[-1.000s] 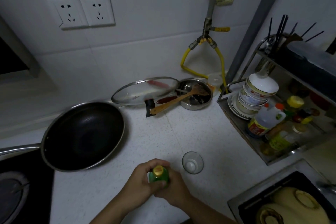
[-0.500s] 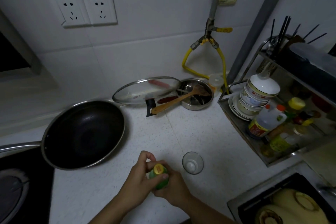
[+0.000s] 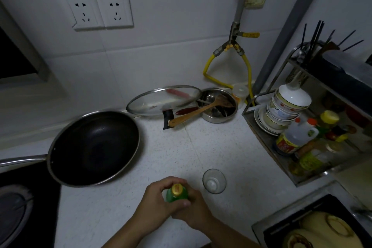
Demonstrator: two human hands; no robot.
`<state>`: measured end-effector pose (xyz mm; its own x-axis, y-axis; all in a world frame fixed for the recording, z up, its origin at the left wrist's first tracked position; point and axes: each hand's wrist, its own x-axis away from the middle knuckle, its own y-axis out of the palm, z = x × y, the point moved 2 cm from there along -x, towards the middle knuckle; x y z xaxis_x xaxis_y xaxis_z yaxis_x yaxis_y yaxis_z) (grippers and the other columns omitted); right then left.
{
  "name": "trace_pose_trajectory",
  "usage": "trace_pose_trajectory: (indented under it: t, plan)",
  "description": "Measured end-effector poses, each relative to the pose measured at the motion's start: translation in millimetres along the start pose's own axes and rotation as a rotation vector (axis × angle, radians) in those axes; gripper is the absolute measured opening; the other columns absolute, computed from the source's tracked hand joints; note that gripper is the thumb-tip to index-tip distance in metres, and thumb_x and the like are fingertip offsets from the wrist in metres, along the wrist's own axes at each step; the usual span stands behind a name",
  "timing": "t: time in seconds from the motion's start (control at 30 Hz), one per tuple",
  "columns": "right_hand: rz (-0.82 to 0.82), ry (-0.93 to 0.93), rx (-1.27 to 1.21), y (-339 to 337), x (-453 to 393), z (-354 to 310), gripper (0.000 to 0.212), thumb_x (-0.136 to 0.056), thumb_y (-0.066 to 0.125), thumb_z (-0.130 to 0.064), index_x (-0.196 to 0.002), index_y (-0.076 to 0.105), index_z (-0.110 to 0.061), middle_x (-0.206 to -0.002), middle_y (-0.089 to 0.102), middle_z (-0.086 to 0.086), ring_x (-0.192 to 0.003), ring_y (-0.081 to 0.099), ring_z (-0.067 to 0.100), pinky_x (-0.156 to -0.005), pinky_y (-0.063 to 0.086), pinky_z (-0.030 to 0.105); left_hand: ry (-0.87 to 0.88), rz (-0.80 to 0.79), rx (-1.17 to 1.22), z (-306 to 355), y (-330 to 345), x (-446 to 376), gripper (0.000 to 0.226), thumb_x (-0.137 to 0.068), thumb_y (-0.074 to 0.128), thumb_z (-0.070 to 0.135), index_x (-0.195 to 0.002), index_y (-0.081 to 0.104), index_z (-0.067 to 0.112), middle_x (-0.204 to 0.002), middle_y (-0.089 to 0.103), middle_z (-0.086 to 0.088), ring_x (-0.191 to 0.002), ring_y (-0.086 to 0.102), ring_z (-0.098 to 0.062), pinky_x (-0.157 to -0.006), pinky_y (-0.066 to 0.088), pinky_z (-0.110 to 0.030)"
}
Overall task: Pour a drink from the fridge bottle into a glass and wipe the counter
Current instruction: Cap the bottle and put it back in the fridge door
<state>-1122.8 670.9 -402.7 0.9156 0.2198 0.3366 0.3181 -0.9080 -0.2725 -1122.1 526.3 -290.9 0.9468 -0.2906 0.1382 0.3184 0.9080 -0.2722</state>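
**Counter Station: Item Count and Hand State**

Head view: white speckled counter (image 3: pixel 201 153) carries one green bottle (image 3: pixel 176 196) and one empty glass (image 3: pixel 214 181), upright just right of both hands. Left hand (image 3: pixel 156 200) and right hand (image 3: pixel 196 208) both grip the bottle, cap on. One black pan (image 3: pixel 93 148) sits beyond the left hand.

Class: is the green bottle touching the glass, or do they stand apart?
Apart. The head view shows a strip of bare counter between the bottle, held in both hands, and the glass standing to its right.
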Motion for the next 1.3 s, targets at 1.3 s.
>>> trace_pose_trajectory:
  t: [1.3]
  plan:
    - [-0.019, -0.018, 0.030, -2, 0, 2, 0.066, -0.057, 0.081, -0.024, -0.116, 0.058, -0.041, -0.106, 0.072, -0.007, -0.098, 0.068, 0.012, -0.081, 0.058, 0.026, -0.009, 0.201, 0.178, -11, 7, 0, 0.027, -0.071, 0.084, 0.005, -0.083, 0.072, 0.026, -0.091, 0.079, 0.002, -0.092, 0.074, -0.014, -0.080, 0.058, -0.020]
